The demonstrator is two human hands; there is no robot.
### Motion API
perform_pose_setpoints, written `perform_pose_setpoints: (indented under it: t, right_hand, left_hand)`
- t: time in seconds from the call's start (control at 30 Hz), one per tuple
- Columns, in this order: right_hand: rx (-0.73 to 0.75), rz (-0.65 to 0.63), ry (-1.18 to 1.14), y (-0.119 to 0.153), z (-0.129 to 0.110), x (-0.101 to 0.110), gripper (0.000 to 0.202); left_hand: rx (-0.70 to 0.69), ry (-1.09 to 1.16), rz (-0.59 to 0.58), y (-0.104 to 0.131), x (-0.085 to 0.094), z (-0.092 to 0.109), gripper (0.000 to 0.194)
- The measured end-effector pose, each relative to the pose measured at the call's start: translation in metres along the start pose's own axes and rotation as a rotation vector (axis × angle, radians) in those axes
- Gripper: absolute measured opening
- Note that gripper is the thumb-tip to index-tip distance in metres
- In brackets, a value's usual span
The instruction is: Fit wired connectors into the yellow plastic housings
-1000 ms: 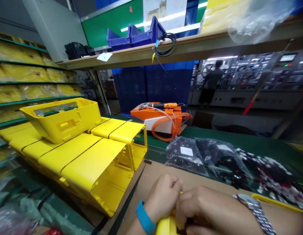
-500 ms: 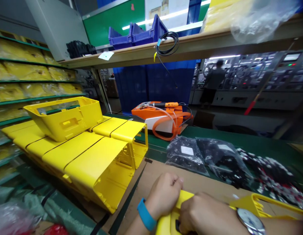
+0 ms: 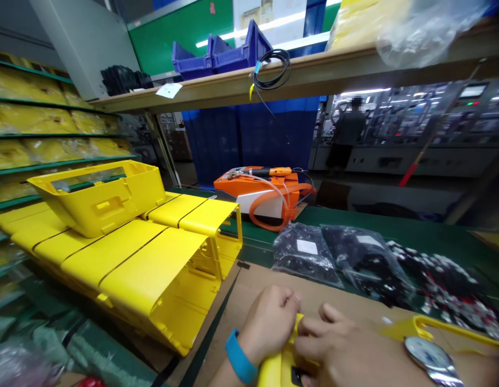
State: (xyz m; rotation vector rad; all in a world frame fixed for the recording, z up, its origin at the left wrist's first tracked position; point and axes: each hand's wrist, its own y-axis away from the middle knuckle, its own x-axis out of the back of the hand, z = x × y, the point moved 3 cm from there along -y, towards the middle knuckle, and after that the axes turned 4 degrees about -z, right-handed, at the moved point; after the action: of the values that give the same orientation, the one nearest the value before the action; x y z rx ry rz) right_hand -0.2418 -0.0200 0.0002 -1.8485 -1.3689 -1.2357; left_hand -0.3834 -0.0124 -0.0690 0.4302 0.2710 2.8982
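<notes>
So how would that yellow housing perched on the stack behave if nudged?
The yellow housing looks like thin hollow moulded plastic, so probably stiff and light. It sits tilted on the smooth stacked yellow shells, so it would likely slide or tip easily.

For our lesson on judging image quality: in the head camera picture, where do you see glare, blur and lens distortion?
Head view: glare streaks along the ceiling lights behind the blue bins; the wooden shelf bows and tilts, a wide-lens effect; the plastic bags at bottom left smear into blur; both hands, left hand and right hand, on the yellow part look fairly sharp.

free: bare cardboard (image 3: 249, 290) ahead of hands | blocked: yellow housings (image 3: 152, 269) left, black bags (image 3: 309, 255) beyond
</notes>
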Motion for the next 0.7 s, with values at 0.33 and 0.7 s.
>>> perform_pose_setpoints:
  t: [0.33, 0.7]
  right_hand:
    - [-0.674, 0.019, -0.383, 0.005, 0.007, 0.024, 0.065]
    - [-0.613, -0.203, -0.550, -0.020, 0.025, 0.010, 0.083]
  left_hand:
    - [-0.031, 0.010, 0.052, 0.005, 0.005, 0.017, 0.035]
    - [0.012, -0.086, 0.033, 0.002, 0.003, 0.020, 0.041]
